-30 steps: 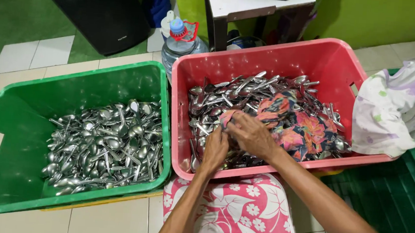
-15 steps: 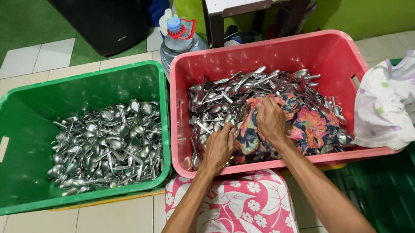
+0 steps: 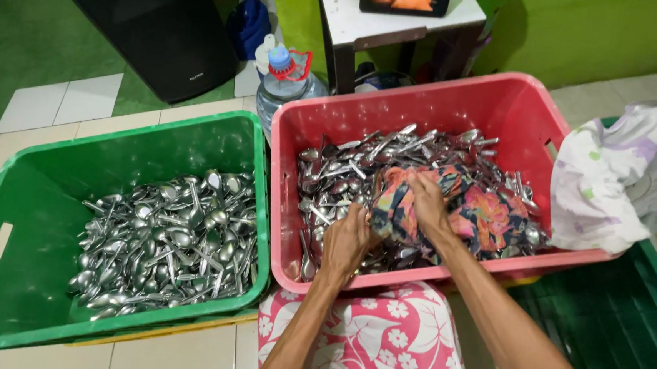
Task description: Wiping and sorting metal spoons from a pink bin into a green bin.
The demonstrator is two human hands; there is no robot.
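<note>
A red plastic crate [image 3: 503,112] in front of me holds a heap of metal spoons [image 3: 360,167] and a colourful flowered cloth [image 3: 488,215]. My right hand [image 3: 426,203] grips a bunched fold of that cloth over the spoons. My left hand [image 3: 346,243] is closed at the cloth's near left edge, among the spoons; whether it holds a spoon under the cloth is hidden. A green plastic crate [image 3: 26,210] to the left holds another pile of spoons [image 3: 166,242].
A pink flowered fabric [image 3: 364,341] covers my lap below the red crate. A water bottle [image 3: 283,81] stands behind the crates, beside a white table's legs [image 3: 346,47]. A pale cloth [image 3: 622,174] lies at the right over a dark green surface [image 3: 619,328].
Both hands have moved deeper into the red crate. The flowered cloth is now gathered up under my right hand, with my left hand closed at its edge.
</note>
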